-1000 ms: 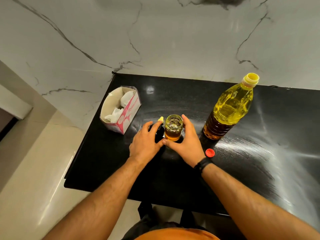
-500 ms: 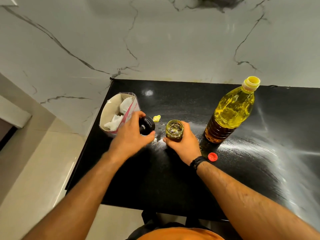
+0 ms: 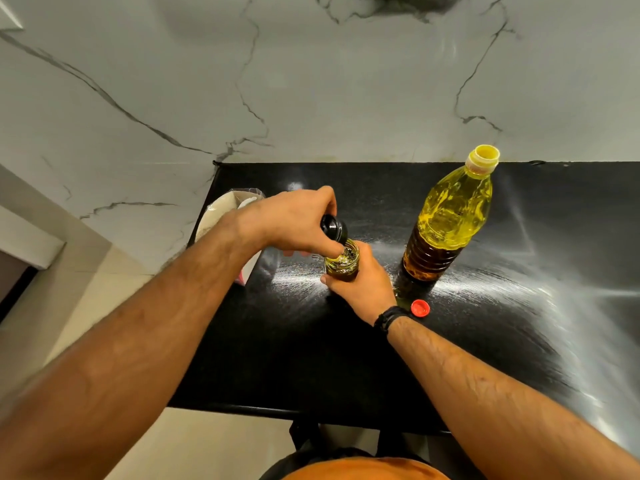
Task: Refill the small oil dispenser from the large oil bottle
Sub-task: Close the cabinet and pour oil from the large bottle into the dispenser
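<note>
Right hand (image 3: pixel 363 285) wrapped around small glass oil dispenser jar (image 3: pixel 341 263), fingers curled about its lower body, jar upright on black worktop (image 3: pixel 311 358). Dark golden oil visible in jar, mouth open at the top. Black band (image 3: pixel 389 317) on right wrist.

Left hand (image 3: pixel 294 221) above and just left of jar, fingers closed on black dispenser cap (image 3: pixel 334 228), held tilted over the jar mouth. Yellow tip at the cap's lower end (image 3: pixel 334 258) touching or just inside the rim; exact contact hard to tell under the thumb.

Large oil bottle (image 3: pixel 450 216) upright on worktop, to the right of jar and near but apart from right hand. Clear plastic, filled with yellow oil, darker amber toward the ribbed base. Uncapped, yellow neck ring and open mouth at the top. Red bottle cap (image 3: pixel 420 308) lying flat on worktop just in front of bottle, beside right wrist.

Tissue box (image 3: pixel 221 216) at far left corner of worktop, mostly hidden behind left forearm, pink side edge showing below the arm. White marble wall (image 3: pixel 311 81) with dark veins behind worktop. Pale floor tiles (image 3: pixel 52 323) to the left. Orange garment (image 3: pixel 363 471) at bottom edge.
</note>
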